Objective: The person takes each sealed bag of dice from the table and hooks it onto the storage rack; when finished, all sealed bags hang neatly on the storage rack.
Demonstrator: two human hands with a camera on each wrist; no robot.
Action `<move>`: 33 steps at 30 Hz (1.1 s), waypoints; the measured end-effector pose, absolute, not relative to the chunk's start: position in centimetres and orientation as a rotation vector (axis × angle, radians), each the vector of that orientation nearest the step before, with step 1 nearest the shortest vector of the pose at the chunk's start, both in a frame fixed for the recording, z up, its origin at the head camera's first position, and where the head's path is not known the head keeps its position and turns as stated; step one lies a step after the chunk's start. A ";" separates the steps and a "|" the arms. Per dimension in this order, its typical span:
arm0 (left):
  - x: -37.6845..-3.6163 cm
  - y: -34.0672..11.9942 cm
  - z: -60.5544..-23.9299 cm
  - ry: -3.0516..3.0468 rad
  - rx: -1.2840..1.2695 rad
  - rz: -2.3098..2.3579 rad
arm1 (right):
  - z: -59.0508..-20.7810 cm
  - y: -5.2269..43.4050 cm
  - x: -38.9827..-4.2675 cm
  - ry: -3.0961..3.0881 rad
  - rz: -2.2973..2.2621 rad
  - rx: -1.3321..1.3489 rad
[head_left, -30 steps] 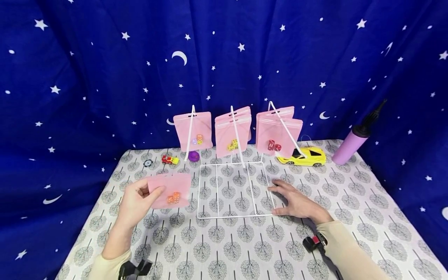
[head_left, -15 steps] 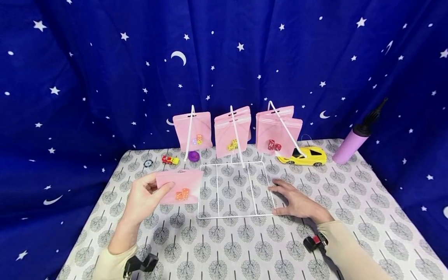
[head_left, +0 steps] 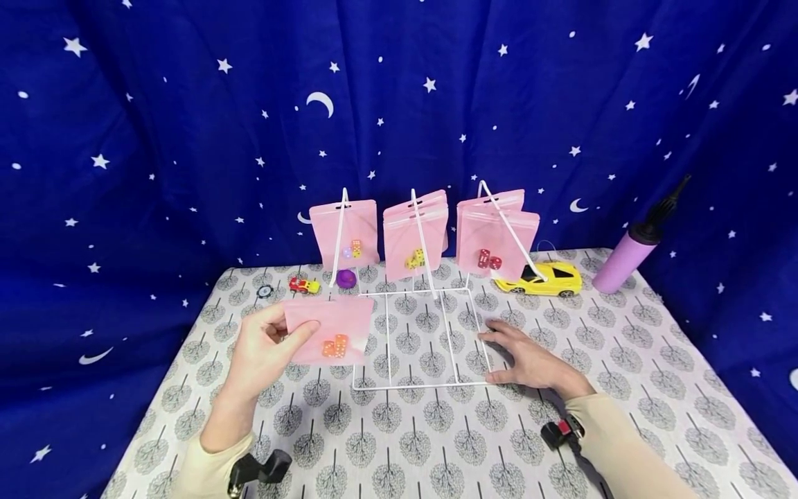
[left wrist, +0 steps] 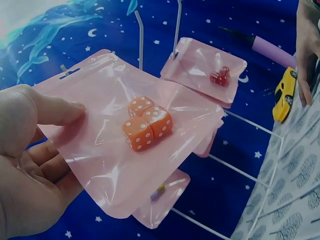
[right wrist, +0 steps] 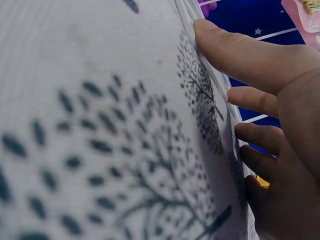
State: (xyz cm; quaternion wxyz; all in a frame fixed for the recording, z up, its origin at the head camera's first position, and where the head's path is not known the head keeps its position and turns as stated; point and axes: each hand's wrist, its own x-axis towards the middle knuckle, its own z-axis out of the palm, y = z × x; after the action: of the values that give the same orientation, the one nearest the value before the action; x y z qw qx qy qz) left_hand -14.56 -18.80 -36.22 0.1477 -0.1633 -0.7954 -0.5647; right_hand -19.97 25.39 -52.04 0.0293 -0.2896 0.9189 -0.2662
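Note:
My left hand [head_left: 264, 350] pinches a pink zip pouch [head_left: 328, 330] by its left edge, thumb on top, and holds it above the table by the rack's left front corner. Three orange dice [left wrist: 146, 123] lie inside the pouch [left wrist: 125, 135]. A white wire rack [head_left: 416, 336] stands mid-table, and three groups of pink pouches hang on its prongs, with orange dice [head_left: 355, 247], yellow dice [head_left: 415, 259] and red dice [head_left: 488, 260]. My right hand [head_left: 526, 359] lies flat with straight fingers on the rack's right base wire; its fingers [right wrist: 240, 47] press the tablecloth.
A yellow toy car [head_left: 544, 278] and a purple hand pump [head_left: 632, 253] sit at the back right. At the back left are a small red toy car [head_left: 303, 285], a purple ball [head_left: 346, 278] and a small round disc [head_left: 263, 291]. A starry blue curtain hangs behind.
My left hand has carried the pouch of orange dice up and to the right, toward the rack. The right hand has stayed flat on the rack's base.

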 end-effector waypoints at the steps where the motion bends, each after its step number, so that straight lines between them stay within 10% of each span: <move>1: -14.5 -18.7 -36.2 -2.276 -0.478 -1.635 | -52.0 25.4 -20.0 2.832 -0.821 -0.890; 33: -15.6 -17.4 -35.8 -2.071 -0.612 -1.767 | -52.2 25.5 -20.0 2.829 -0.827 -0.914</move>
State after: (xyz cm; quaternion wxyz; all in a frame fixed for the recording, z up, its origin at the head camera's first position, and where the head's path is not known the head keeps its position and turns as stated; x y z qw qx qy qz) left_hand -15.59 -17.35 -35.79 0.1748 -0.2158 -0.7307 -0.6237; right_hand -19.99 25.49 -52.18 0.0281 -0.2960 0.9164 -0.2679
